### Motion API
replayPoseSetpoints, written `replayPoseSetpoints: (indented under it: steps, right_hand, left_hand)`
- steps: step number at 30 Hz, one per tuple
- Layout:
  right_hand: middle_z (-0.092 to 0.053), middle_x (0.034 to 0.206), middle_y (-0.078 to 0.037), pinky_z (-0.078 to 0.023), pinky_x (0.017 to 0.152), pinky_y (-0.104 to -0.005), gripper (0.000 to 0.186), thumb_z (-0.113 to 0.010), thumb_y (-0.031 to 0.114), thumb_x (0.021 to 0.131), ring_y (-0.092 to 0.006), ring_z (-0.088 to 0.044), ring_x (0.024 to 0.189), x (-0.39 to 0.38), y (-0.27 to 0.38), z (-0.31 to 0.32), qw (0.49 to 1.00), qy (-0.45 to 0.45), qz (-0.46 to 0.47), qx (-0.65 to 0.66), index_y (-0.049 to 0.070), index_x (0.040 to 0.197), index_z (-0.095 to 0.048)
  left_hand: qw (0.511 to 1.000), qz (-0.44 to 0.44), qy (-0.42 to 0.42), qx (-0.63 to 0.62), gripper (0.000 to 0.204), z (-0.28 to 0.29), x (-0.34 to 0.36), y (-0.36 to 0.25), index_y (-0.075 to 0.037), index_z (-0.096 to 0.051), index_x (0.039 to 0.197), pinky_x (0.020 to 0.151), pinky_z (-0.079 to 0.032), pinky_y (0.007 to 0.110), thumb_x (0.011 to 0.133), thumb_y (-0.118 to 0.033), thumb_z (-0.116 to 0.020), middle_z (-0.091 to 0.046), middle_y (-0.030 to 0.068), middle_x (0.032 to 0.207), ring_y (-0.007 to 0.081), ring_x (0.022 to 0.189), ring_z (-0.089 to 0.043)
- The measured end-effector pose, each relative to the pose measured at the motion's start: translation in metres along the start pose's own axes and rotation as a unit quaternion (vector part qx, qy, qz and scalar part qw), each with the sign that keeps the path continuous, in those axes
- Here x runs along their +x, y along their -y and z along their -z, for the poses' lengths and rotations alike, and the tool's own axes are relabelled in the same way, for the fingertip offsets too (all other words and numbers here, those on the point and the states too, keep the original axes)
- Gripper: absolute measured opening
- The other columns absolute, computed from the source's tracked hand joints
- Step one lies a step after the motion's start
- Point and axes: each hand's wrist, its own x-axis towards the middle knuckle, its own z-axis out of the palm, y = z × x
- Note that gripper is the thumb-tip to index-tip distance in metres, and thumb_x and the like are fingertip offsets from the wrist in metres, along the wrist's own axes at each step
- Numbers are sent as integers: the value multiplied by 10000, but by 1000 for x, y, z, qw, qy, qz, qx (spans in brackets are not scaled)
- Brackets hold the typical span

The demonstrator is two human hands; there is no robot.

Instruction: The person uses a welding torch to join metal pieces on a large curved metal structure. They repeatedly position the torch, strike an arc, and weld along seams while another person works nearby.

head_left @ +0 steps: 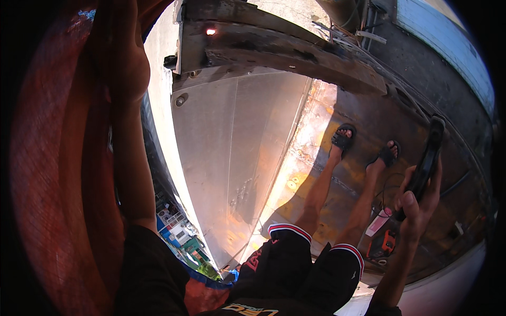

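My left hand (124,58) is raised at the upper left beside a reddish surface (47,158); its fingertips run out of clear view, so I cannot make out their grip. My right hand (418,203), at the right, has its fingers wrapped round an elongated black object (428,152), which I cannot identify, held above the rusty metal floor (342,195). Beneath that hand lie a pink-and-white item (378,222) and an orange-and-black machine (382,245) with a thin dark cable.
A dark metal beam (290,55) with a bright red spot (211,32) crosses the top. A pale sloping plate (226,131) fills the middle, with distant clutter below its left edge. My sandalled feet (342,137) stand on the rusty floor. Pipes and cables run along the upper right.
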Motion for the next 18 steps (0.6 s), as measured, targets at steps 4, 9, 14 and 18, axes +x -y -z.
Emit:
replayPoseSetpoints:
  steps: [4,9,14,18]
  right_hand:
    - [-565,950,-43,-435,662,-252,1139,-807,593,795,-84,-527,730,-8,-20,2,1000,-19,-13,20,-57,1609,-345]
    - [-540,976,-72,-446,565,-251,1015,-798,449,873,-81,-521,665,-17,-50,4,994,-57,24,95,-39,1615,-306]
    - [-535,1010,-102,-442,494,-240,861,-761,341,938,-86,-526,609,-31,-87,9,978,-120,51,160,-36,1578,-326]
    - [-532,1013,-105,-441,494,-251,866,-765,352,931,-86,-520,618,-58,-114,11,964,-188,67,174,-44,1562,-324]
  left_hand:
    - [999,-25,-4,18,451,-8,-2,-4,5,-578,1453,1210,-387,436,1078,-243,-617,-604,175,1486,317,1421,-547]
    - [987,-127,-32,93,445,-34,-16,1,6,-582,1449,1210,-384,437,1077,-236,-622,-607,175,1483,318,1420,-548]
    - [980,-161,25,117,422,-107,-94,2,-18,-613,1420,1189,-404,437,1041,-193,-675,-618,179,1466,328,1401,-567]
    - [972,75,222,-14,408,-194,-197,0,-29,-632,1391,1115,-479,444,1017,-175,-704,-619,184,1457,327,1351,-608]
